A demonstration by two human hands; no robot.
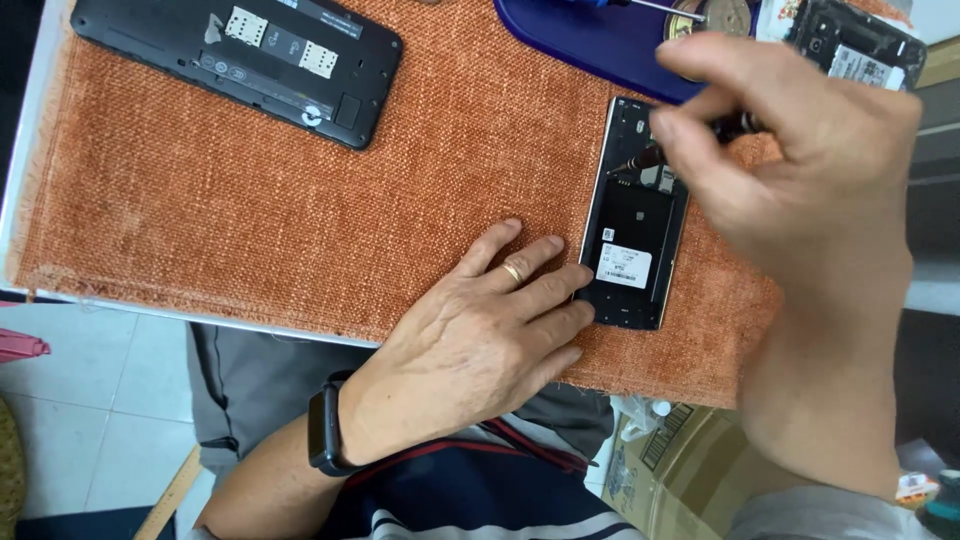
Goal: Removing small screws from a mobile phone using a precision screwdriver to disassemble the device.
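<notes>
Right, I'm looking down at an opened phone (pixel 632 215) lying back-up on the orange cloth (pixel 300 200) over the counter, its long axis running away from me, slightly tilted. My left hand (pixel 470 340) lies flat and spread on the cloth, fingertips pressed against the phone's lower left edge, grasping nothing. My right hand (pixel 800 170) hangs above the phone's upper end, its grip pinched around a thin screwdriver (pixel 650 157). The tip points left and down into the top part of the phone's frame, so the right hand is the nearer one to that end. Another opened phone (pixel 240 60) lies well apart at top left, and a blue tray (pixel 590 40) sits just beyond the phone's top.
</notes>
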